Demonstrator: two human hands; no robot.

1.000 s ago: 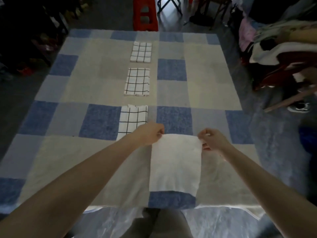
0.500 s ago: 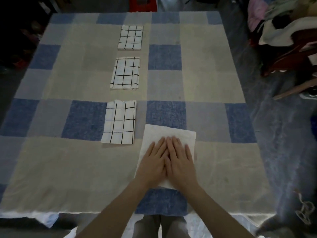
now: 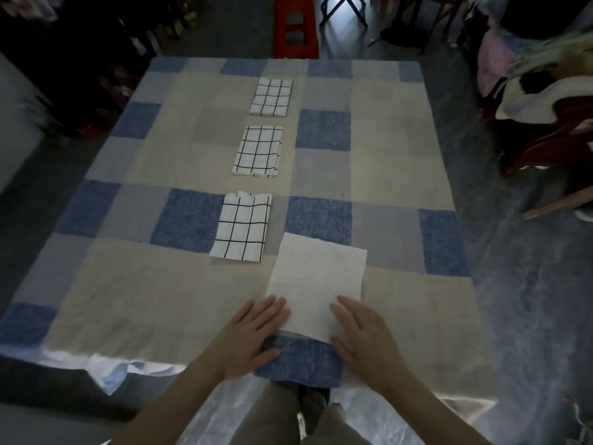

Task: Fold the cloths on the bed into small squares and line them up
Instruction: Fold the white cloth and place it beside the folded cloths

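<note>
Three checked cloths folded, lined up on bed. White cloth unfinished; left hand, right hand flat, open, on its near corners, gripping nothing.

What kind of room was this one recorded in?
Probably a lived-in bedroom at home: a bed under a blue and beige checked cover, clothes heaped on a chair, and a red plastic stool beyond it.

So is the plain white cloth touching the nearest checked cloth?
Apart. The head view shows a narrow strip of bedspread between the plain white cloth and the nearest checked cloth.
</note>
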